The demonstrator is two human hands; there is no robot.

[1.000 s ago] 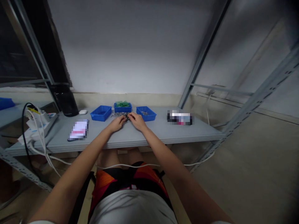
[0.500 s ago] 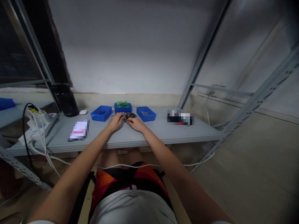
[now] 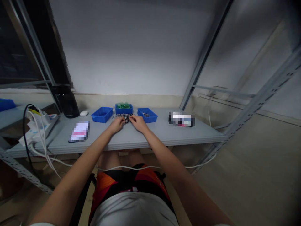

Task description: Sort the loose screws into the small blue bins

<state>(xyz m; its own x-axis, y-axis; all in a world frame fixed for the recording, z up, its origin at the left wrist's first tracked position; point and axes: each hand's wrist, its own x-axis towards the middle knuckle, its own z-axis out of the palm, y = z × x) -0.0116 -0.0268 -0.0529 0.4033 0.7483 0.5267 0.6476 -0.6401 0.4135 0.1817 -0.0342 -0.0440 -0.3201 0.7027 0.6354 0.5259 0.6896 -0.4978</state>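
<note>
Both of my hands are at a heap of small, thin silver and dark metal pieces (image 3: 120, 115) on the grey table. My left hand (image 3: 117, 125) is at the heap's near side, its fingers curled and pinched. Across a small gap, my right hand (image 3: 139, 123) has thumb and fingers drawn together over the right part of the heap. Whatever lies between the fingertips is too small to name. Behind the heap, a blue bin (image 3: 124, 111) holds green pieces (image 3: 124, 105). Small metal parts (image 3: 146, 114) lie in the right blue bin (image 3: 150, 119).
Left of the heap is another blue bin (image 3: 102, 118). A phone (image 3: 80, 131), a white earbud case (image 3: 84, 113), a black bottle (image 3: 67, 102) and a power strip with cables (image 3: 44, 128) stand farther left. A blurred object (image 3: 181, 120) lies right. Metal posts (image 3: 203, 59) frame the table.
My right hand has moved slightly up and away from me, over the heap. My left hand has shifted a little towards me, uncovering more metal pieces.
</note>
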